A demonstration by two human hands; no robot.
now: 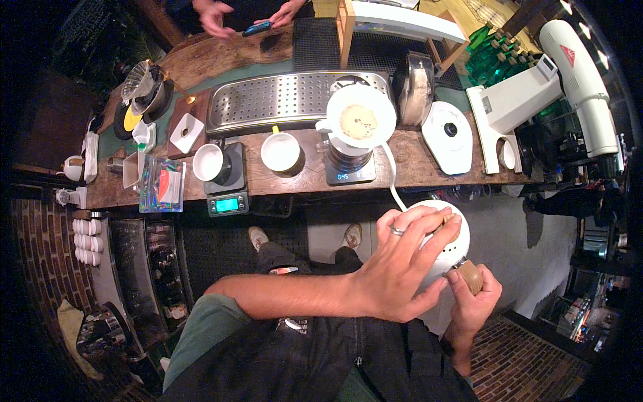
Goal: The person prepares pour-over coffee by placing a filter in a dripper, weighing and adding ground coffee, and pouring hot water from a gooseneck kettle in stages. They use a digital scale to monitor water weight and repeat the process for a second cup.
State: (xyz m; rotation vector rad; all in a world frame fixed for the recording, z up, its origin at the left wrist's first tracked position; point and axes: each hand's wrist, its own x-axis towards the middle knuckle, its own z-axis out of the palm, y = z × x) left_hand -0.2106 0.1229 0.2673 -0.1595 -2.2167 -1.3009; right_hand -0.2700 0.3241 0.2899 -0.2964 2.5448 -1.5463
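A white gooseneck kettle (454, 236) is held in front of my body, on the right. My right hand (474, 301) grips its wooden handle (470, 277). Across it reaches my left hand (402, 261), a ring on one finger, its fingers at the wooden lid knob (452, 228). The kettle's thin spout (392, 173) runs up to the rim of a white dripper (334, 125); its tip is hidden and no water stream shows. Inside the dripper lies a wet, foamy coffee bed (358, 121). Below, a glass server (351, 160) stands on a lit black scale (354, 176).
The wooden counter (311, 186) carries a white cup (280, 152), another cup (208, 162) on a second scale (227, 201), a foil pouch (162, 186) and a metal drip tray (296, 98). A white grinder (527, 105) stands right. Opposite, another person's hands (281, 12) hold a phone (257, 28).
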